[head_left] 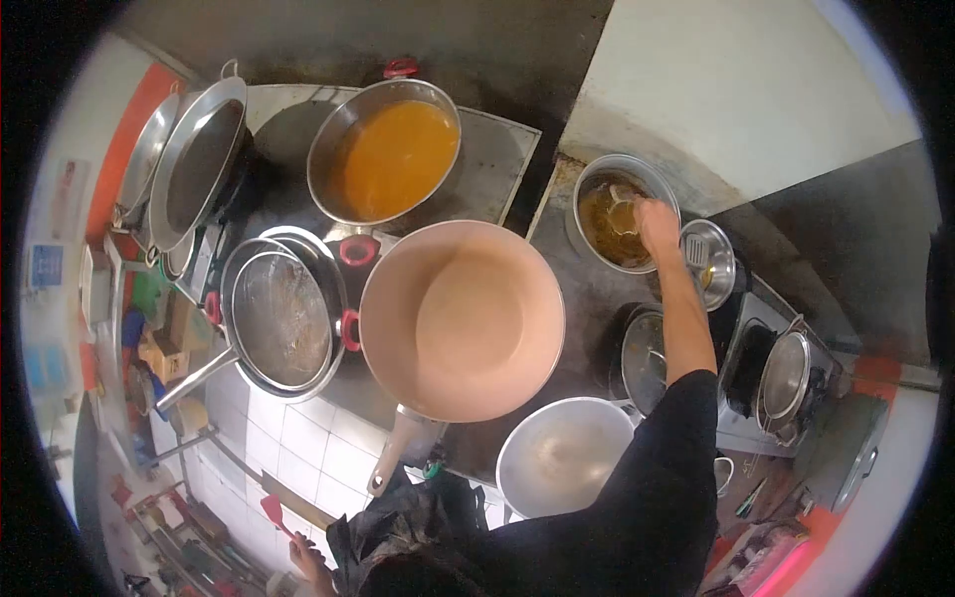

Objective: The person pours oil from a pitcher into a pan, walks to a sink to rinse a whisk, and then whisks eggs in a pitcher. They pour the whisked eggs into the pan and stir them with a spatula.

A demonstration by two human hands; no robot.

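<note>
My right hand (657, 227) reaches over a deep metal pot (579, 224) of brownish, oily-looking liquid. Its fingers close round a small, see-through cup-like scoop (623, 213) inside the pot's rim; the scoop's exact kind is hard to make out. Low on the left, my left hand (310, 562) grips a red spatula (272, 510), blade up and away from the cookware. Between the two hands sits a large pinkish-beige pan (463, 318), with nothing visible inside and its handle toward me.
A steel pot of orange liquid (398, 159) stands at the back. Left of the pan, a strainer (282, 318) rests over another pot. A pale wok (562, 458) lies under my right arm. Beside the oil pot is a bowl (718, 284) holding a slotted turner (695, 249).
</note>
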